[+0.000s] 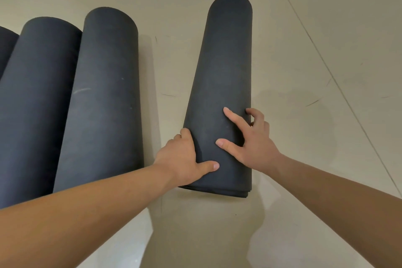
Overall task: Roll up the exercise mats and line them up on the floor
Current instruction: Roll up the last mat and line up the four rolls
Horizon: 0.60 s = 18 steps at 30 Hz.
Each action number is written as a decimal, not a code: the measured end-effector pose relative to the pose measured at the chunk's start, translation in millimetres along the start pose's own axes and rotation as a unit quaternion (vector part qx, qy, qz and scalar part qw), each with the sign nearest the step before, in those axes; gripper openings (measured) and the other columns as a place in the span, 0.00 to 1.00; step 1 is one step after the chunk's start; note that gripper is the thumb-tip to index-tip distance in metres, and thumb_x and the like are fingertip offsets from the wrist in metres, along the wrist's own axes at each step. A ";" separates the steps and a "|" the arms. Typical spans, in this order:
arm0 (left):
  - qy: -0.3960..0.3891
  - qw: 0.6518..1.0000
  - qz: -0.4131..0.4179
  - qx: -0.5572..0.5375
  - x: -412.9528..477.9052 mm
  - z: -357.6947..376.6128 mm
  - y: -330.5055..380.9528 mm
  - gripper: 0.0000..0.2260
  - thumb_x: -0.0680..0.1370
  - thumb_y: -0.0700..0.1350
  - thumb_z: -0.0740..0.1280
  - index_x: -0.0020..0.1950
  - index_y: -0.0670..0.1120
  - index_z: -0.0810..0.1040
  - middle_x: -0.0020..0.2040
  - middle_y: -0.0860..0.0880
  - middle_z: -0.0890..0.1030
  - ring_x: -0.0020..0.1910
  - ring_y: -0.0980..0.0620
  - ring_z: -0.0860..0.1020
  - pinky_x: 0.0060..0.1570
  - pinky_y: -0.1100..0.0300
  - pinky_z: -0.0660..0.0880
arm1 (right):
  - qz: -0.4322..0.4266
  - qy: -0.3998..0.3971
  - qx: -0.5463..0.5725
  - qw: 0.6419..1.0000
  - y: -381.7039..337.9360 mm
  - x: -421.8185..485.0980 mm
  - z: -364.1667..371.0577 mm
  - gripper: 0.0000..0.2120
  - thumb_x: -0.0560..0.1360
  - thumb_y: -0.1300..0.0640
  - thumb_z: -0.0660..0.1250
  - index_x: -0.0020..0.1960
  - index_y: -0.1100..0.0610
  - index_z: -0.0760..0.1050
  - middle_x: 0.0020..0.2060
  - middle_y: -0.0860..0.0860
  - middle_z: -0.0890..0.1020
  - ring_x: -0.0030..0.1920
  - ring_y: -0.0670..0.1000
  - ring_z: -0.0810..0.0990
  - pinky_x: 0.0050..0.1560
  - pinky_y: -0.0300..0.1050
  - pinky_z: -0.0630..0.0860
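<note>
Two bare forearms reach in from the bottom edge, and both meet on the same rolled mat, dark grey, which lies on the pale floor and points away from the person. Its near end shows the layers of the roll, a little uneven.

At the left side of this roll is the left hand. Its fingers curl down around the flank, between roll and floor, and its thumb lies flat on top, so its grip is closed on the mat.

Over the right side comes the right hand. Its first finger and thumb are stretched out and press on the top surface, while the other fingers bend over the right edge of the roll; this grip also holds the mat.

To the left, apart from the held roll with a strip of bare floor between, lie three more rolls side by side. First comes the second mat, with a faint pale scratch on it. It touches the third mat, and against that one lies the fourth mat, of which only a small part shows at the picture's edge. These three point the same way as the held roll.

On the right a thin straight line crosses the floor at an angle, with some dark scuff marks near it.
</note>
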<state>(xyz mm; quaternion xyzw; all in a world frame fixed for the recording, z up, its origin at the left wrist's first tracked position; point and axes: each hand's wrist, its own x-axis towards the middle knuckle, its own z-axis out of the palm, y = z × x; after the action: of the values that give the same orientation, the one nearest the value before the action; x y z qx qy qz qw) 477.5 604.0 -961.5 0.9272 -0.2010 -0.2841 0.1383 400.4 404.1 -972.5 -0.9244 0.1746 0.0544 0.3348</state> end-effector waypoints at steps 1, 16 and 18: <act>-0.007 1.000 -0.005 -0.016 0.7 -1.4 -0.6 0.42 0.66 0.73 0.75 0.67 0.49 0.64 0.62 0.51 0.77 0.58 0.48 0.79 0.57 0.48 0.81 | 0.011 -0.003 0.008 1.000 -1.3 -0.3 -0.4 0.41 0.71 0.29 0.70 0.78 0.25 0.52 0.77 0.43 0.48 0.78 0.58 0.54 0.74 0.61 0.68; -0.068 0.921 -0.126 -0.362 -62.1 3.9 -12.0 0.43 0.54 0.60 0.85 0.65 0.57 0.72 0.60 0.59 0.81 0.60 0.54 0.81 0.59 0.52 0.82 | 0.074 -0.166 0.253 0.950 -17.0 -8.5 -17.7 0.57 0.64 0.43 0.84 0.79 0.26 0.49 0.70 0.33 0.68 0.71 0.43 0.70 0.74 0.50 0.70; -0.070 0.913 -0.135 -0.379 -67.9 2.6 -13.5 0.41 0.55 0.59 0.85 0.64 0.57 0.73 0.60 0.59 0.82 0.59 0.55 0.82 0.60 0.53 0.82 | 0.074 -0.205 0.241 0.946 -24.2 -0.9 -20.7 0.56 0.64 0.44 0.85 0.78 0.25 0.51 0.64 0.31 0.69 0.73 0.48 0.70 0.74 0.52 0.70</act>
<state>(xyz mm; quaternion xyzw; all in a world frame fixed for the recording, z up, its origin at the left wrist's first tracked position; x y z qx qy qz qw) 428.5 646.1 -936.6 0.8012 0.0399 -0.4191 0.4253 407.9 408.5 -941.8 -0.7692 0.1784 0.2236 0.5715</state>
